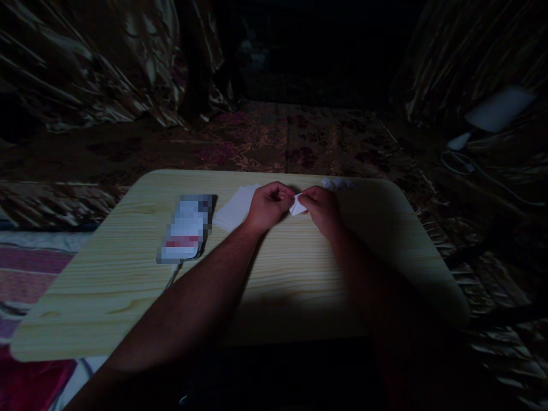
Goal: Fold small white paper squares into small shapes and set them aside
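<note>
A small folded piece of white paper (297, 206) is pinched between my two hands over the far middle of the wooden table. My left hand (270, 204) grips its left side with thumb and fingers closed. On its right side, the thumb and fingers of my right hand (320, 206) press together. White paper sheets (235, 210) lie flat just left of my left hand. Behind my right hand sit several small white folded pieces (338, 184), too dim to make out in detail.
A phone (186, 228), its screen pixelated, lies at the left of the table (295, 274) with a cable running from its lower end. Patterned curtains and a covered seat stand beyond. At the right is a white lamp-like object (499, 108) with a cord.
</note>
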A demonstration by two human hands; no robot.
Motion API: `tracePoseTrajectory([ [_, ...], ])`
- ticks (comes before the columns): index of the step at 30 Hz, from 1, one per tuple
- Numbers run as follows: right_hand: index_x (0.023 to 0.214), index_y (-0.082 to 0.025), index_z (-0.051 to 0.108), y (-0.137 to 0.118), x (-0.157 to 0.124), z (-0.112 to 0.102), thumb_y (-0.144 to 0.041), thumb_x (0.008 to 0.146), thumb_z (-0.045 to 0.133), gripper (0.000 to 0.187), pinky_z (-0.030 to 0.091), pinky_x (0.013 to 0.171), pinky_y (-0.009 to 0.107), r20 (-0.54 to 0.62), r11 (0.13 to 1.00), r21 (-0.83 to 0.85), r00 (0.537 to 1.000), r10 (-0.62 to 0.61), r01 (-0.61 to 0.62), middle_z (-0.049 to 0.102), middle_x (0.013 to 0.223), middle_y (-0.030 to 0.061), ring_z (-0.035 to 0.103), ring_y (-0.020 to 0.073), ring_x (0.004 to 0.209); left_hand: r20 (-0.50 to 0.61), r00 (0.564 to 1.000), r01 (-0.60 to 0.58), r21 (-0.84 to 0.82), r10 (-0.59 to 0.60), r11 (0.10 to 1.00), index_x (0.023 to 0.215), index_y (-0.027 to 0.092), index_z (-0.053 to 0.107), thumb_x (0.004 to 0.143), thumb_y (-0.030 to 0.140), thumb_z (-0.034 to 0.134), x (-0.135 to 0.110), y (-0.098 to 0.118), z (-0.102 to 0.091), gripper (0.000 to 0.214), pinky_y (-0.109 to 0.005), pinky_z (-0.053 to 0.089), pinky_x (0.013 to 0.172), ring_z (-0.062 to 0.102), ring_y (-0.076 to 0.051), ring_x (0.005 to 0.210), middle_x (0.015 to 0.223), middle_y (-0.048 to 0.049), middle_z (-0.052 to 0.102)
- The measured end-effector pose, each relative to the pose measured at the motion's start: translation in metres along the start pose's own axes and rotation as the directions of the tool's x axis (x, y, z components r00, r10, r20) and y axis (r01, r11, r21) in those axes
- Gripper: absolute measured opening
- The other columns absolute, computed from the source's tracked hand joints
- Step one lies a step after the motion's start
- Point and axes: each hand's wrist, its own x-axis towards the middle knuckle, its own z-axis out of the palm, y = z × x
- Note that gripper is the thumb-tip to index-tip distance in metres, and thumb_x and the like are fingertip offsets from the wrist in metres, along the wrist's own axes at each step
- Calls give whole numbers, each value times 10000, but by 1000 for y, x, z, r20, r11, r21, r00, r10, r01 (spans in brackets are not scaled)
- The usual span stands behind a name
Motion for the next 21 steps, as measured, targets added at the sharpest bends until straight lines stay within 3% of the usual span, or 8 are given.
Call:
tracePoseTrajectory([
  [14,761,-188,663,-2,-3,5,-365,730,680,181,476,537,260,-1,995,-95,1000,-26,25,649,624,-12,614,153,586,47,999,24,-73,-21,997,716,139,677,637,238,789,1,-3,0,169,-203,399,541,520,-74,549,628,6,646],
  [17,781,-180,681,-15,-4,0,-345,754,665,169,478,582,266,-82,977,-197,992,-93,75,665,651,2,623,157,633,55,997,58,-88,-53,994,717,132,678,615,228,802,2,-3,0,187,-201,395,547,513,-68,551,630,8,639],
  [19,791,-172,671,-32,-6,-8,-332,787,649,161,475,582,270,-195,981,-135,967,-164,139,653,633,-2,607,147,604,59,996,76,-92,-71,993,708,131,675,613,227,798,3,-4,-1,183,-203,387,544,504,-67,545,617,11,626],
  [20,781,-166,660,-42,-8,-13,-306,795,651,141,470,576,266,-276,975,-88,936,-220,203,644,629,-4,592,136,584,64,995,82,-92,-76,992,705,131,674,615,225,794,3,-5,-1,177,-201,375,539,493,-64,537,604,16,614],
  [21,777,-159,651,-53,-10,-19,-278,804,651,122,466,572,263,-395,956,-57,873,-287,288,634,627,-7,577,123,565,64,995,80,-88,-75,993,707,130,676,614,217,789,3,-5,-2,170,-200,371,540,488,-61,536,604,17,613],
])
